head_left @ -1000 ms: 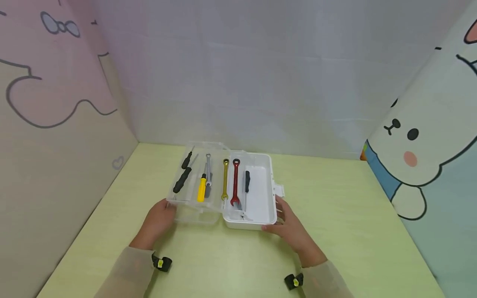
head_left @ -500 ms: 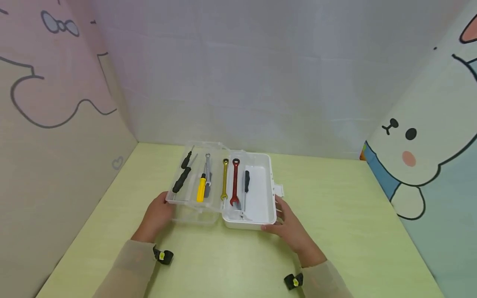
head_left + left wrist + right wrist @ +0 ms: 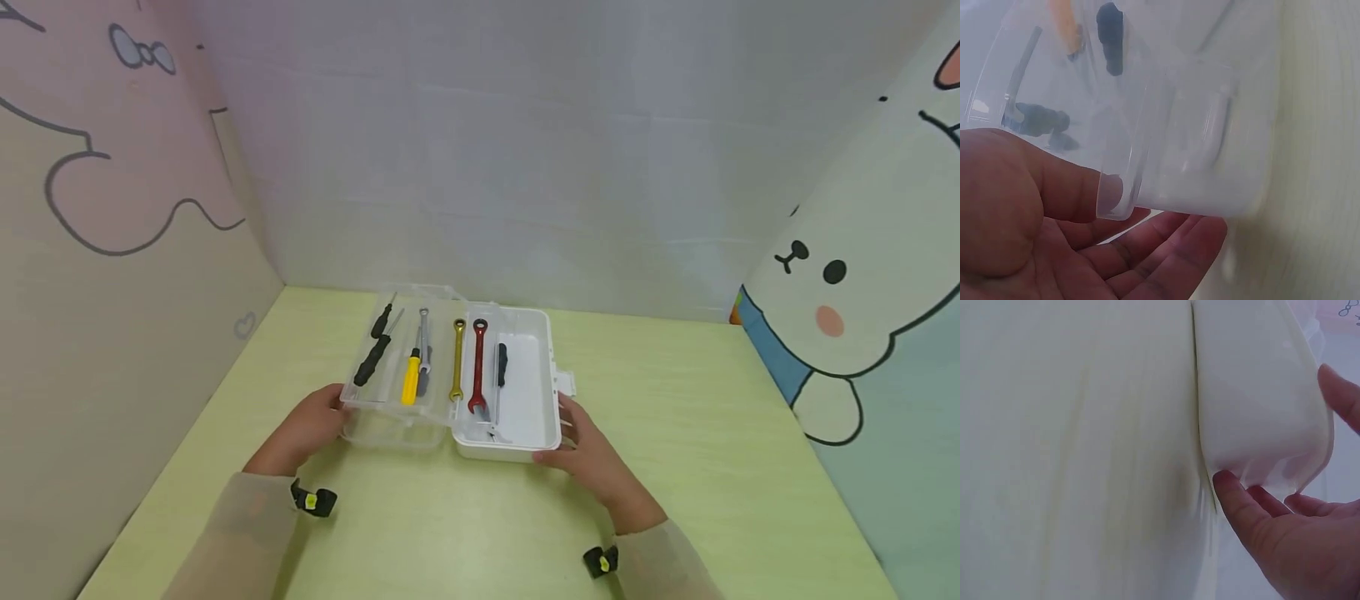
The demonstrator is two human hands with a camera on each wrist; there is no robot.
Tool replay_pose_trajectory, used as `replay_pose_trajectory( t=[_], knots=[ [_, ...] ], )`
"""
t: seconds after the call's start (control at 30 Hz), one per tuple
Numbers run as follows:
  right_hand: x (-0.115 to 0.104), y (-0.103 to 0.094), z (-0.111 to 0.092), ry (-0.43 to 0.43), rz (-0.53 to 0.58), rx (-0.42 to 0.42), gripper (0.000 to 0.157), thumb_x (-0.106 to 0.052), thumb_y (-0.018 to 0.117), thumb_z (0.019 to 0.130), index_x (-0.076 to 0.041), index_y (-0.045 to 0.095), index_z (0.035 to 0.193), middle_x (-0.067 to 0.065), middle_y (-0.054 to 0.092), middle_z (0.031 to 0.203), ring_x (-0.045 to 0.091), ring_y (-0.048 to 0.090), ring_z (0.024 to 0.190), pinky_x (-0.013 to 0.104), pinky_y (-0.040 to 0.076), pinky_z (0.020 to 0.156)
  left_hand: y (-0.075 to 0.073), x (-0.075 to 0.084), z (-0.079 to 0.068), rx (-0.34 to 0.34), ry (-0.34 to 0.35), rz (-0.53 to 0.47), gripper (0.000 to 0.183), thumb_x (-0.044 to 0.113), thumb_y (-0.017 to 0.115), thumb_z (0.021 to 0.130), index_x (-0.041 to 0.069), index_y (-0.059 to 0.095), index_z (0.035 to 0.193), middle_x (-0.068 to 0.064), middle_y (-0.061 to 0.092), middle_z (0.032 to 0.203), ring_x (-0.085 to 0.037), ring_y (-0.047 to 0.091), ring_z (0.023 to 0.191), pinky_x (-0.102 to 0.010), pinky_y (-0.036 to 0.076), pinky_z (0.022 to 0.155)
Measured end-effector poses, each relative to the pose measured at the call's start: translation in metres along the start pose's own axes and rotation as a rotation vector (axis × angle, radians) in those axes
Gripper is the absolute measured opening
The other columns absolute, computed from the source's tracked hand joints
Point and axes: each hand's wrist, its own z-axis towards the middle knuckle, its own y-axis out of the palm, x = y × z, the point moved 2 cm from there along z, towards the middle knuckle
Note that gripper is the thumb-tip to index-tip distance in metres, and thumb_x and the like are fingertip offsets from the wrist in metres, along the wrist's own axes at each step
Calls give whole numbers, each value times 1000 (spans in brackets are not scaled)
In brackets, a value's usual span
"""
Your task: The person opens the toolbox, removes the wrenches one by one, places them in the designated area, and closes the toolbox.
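Observation:
In the head view a white toolbox stands unfolded, its clear lid out to the left. A clear tray is spread above the lid and partly over the base. My left hand is at the tray's front left corner; in the left wrist view the thumb shows through the clear lip, fingers along the lid's edge. My right hand grips the base's front right corner, thumb in front. Above the clear plastic lie a red wrench, a gold wrench, a silver wrench and a yellow-handled screwdriver.
Black-handled screwdrivers lie at the tray's left, and another black-handled tool shows in the base. The latch flap sticks out on the right. A pale yellow table meets a white back wall.
My left hand has shifted slightly left and away from me, the forearm swinging with it. My right hand keeps its grip. The toolbox, tray and tools show no change.

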Motion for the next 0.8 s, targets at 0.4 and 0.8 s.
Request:
replay_pose_trajectory(
  t=[0.4, 0.8],
  knots=[
    [-33, -23, 14, -7, -213, -2, 66, -26, 70, 104, -3, 40, 159, 24, 48, 158, 45, 50, 144, 60, 46, 112, 3, 0, -3, 35, -16, -52, 41, 8, 54, 105, -8, 53, 142, -17, 63, 107, -24, 55, 86, -33, 46, 73],
    [-78, -6, 28, -112, -560, -17, 65, -30, 71, 103, -4, 45, 157, 22, 44, 160, 43, 47, 144, 61, 41, 117, 3, 1, -6, 13, -34, -27, 46, 15, 51, 109, -7, 49, 149, -19, 65, 118, -25, 59, 95, -34, 48, 78]
  ],
)
